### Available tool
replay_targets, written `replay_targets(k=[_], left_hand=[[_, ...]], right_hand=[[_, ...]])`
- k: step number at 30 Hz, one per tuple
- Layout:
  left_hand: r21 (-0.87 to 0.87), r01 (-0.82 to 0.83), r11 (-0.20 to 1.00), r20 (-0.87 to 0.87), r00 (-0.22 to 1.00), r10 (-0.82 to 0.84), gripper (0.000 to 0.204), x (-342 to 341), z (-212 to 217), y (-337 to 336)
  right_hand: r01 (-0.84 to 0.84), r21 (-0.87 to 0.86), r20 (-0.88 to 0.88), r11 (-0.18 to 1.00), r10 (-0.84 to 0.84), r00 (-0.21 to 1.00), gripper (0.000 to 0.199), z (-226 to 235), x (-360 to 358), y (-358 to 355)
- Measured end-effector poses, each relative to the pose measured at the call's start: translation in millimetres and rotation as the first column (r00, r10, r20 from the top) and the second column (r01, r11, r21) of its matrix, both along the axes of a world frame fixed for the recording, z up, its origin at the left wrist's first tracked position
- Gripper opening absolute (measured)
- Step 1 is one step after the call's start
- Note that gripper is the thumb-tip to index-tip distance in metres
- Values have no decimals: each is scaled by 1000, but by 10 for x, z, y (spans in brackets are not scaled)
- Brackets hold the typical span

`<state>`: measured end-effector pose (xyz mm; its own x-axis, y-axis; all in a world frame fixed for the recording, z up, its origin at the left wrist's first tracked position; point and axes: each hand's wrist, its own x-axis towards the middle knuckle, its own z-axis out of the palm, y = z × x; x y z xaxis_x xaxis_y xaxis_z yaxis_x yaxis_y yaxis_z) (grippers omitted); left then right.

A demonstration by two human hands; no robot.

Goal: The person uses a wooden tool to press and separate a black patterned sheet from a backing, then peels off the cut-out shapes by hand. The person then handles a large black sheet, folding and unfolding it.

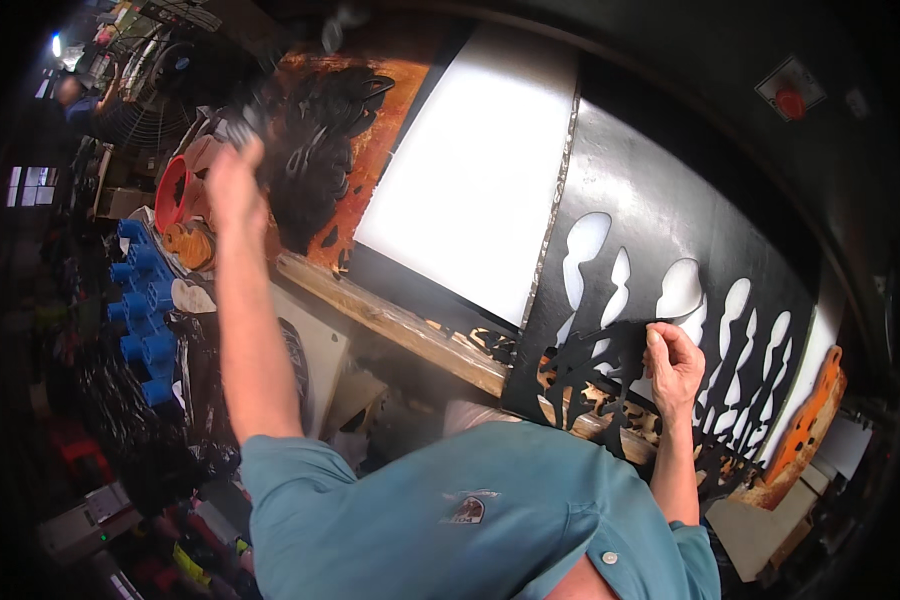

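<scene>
Black cut-out webbing (627, 343) is pinched by the right hand's (675, 365) fingers over the table (400, 325); the left hand (235, 190) is blurred, its fingers cannot be judged; nearby, something dark is contained in a red round container (164, 203).

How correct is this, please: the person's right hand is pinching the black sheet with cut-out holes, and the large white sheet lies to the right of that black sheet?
One side is wrong: the head view shows the large white sheet lying to the left of the black sheet with cut-out holes. The right hand is indeed pinching that black sheet.
</scene>
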<state>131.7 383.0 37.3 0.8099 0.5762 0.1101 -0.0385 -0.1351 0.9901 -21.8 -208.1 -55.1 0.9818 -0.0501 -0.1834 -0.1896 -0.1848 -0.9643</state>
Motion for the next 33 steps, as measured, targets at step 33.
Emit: replay_targets(k=[33], left_hand=[[599,733,323,-247,552,-796,58,-1182,-449,-5349]], right_hand=[[471,-850,379,237,-346,858,75,441,-980,-2685]])
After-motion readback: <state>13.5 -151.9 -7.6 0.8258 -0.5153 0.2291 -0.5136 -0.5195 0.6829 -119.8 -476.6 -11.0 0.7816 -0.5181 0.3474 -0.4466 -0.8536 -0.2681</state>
